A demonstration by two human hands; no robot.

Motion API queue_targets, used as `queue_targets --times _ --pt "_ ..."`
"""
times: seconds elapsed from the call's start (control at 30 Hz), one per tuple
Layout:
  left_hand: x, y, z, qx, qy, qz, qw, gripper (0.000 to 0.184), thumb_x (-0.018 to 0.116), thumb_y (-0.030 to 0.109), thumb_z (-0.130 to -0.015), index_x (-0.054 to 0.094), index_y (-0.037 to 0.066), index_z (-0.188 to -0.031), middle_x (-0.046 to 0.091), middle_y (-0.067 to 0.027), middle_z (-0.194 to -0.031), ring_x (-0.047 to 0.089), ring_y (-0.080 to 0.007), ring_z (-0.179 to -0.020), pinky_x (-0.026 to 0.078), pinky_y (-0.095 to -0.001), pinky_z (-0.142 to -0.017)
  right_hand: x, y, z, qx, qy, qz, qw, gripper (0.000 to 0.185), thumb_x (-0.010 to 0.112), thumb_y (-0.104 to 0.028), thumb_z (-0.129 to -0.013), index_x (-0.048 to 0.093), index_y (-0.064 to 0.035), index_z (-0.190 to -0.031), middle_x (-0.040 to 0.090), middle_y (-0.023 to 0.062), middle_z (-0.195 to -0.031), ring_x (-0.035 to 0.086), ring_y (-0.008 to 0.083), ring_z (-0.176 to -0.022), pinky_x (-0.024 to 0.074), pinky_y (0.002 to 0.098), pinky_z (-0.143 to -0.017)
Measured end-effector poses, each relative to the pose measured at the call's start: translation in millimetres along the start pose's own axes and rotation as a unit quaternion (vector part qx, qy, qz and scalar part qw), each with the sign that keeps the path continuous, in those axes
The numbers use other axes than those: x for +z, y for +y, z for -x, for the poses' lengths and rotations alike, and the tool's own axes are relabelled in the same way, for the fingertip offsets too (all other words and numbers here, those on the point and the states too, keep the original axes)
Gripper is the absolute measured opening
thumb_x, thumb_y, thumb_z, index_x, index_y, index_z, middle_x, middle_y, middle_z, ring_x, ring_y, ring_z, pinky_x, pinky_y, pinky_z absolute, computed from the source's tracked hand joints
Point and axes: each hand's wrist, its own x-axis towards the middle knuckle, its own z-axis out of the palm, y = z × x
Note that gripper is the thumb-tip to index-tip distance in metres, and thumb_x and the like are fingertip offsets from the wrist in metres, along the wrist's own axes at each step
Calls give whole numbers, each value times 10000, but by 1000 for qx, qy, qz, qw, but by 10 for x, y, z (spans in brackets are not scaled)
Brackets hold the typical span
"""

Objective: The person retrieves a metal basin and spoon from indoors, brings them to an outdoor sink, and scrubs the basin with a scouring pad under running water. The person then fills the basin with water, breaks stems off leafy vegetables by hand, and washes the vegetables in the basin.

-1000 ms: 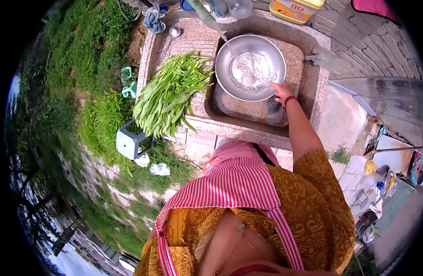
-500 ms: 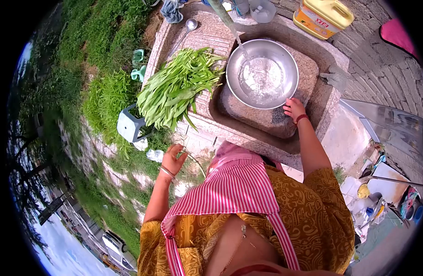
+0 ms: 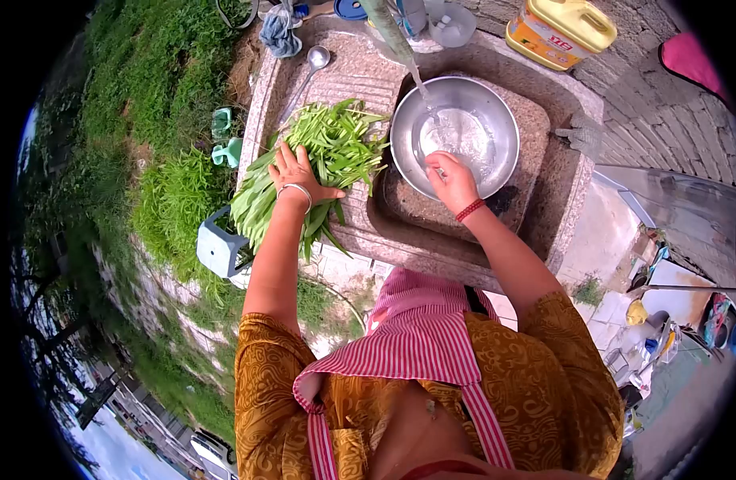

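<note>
A pile of long leafy greens lies on the ribbed drainboard left of the basin. My left hand rests on it with fingers spread, not gripping. In the sink well stands a round metal basin, and water runs into it from above. Over the basin's near part is my right hand, fingers loosely bent and a little apart from the thumb. No object shows in it.
The stone sink has a metal ladle at its back left. Behind stand a yellow jug and a clear plastic container. A grey cloth hangs at the corner. A stool stands at left.
My left hand has moved up from beside the apron onto the greens. My right hand has left the basin's right side and come over its near part.
</note>
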Motion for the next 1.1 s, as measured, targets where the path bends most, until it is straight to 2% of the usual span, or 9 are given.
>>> queue_targets --times 0.23,0.4,0.57,0.63,0.83,0.93,0.97,1.03,1.1 --pt "9 -132 -116 23 17 34 999 1310 803 628 -459 160 53 -1444 84 -184 -1515 136 -331 -1394 193 -491 -1091 801 -180 -1092 -54 0 95 994 248 594 -102 -802 584 -87 -1049 570 90 -1130 587 311 -956 486 387 -816" --pt "41 -178 -186 33 10 46 998 1235 814 570 -493 184 52 -1420 241 -187 -1446 241 -332 -1345 226 -456 -1080 944 -14 -1426 65 -115 304 944 240 555 -146 -839 596 -86 -1068 608 177 -1028 604 345 -926 493 406 -800" --pt "120 -223 -226 49 33 66 996 1107 829 512 -505 278 82 -1363 379 -149 -1334 341 -295 -1279 291 -461 -1029 746 457 -1662 256 159 5 953 226 531 -162 -849 630 17 -753 634 169 -654 646 293 -596 526 384 -588" --pt "120 -235 -239 52 24 73 996 1101 829 513 -504 284 78 -1356 375 -152 -1342 337 -296 -1283 291 -459 -1030 526 62 -1727 333 179 -124 918 189 510 -150 -889 633 -7 -878 595 57 -624 535 118 -447 414 247 -391" --pt "191 -232 -222 52 48 74 995 1145 842 516 -469 277 79 -1363 362 -156 -1367 340 -300 -1280 291 -455 -1028 721 -770 -1961 223 148 -348 899 226 513 -193 -918 593 -2 -828 515 28 -622 432 101 -426 377 252 -389" --pt "106 -226 -154 61 36 61 996 959 753 515 -640 301 71 -1359 350 -181 -1379 341 -312 -1278 280 -478 -1034 1320 -1382 -1948 82 101 -206 970 204 544 -152 -898 602 2 -778 549 47 -556 500 96 -461 409 263 -433" --pt "360 -280 -209 146 37 151 977 928 716 513 -676 292 65 -1370 331 -197 -1391 321 -328 -1291 265 -477 -1047 1560 -1642 -1831 -8 4 -183 983 106 585 -93 -847 607 -23 -923 638 103 -698 607 142 -593 491 295 -542" --pt "583 -319 -301 165 43 164 972 797 594 475 -787 282 57 -1390 276 -233 -1423 279 -365 -1318 237 -476 -1074 1802 -2173 -1378 -248 -169 -25 954 696 611 -54 -762 334 -189 -1386 397 132 -1378 470 302 -1207 417 380 -984" --pt "685 -271 -382 85 126 2 988 634 488 398 -879 306 68 -1388 283 -247 -1421 297 -402 -1302 264 -458 -1071 1870 -2373 -1014 -317 -155 103 930 766 619 -66 -752 277 -227 -1418 280 84 -1451 390 324 -1273 376 381 -1026"
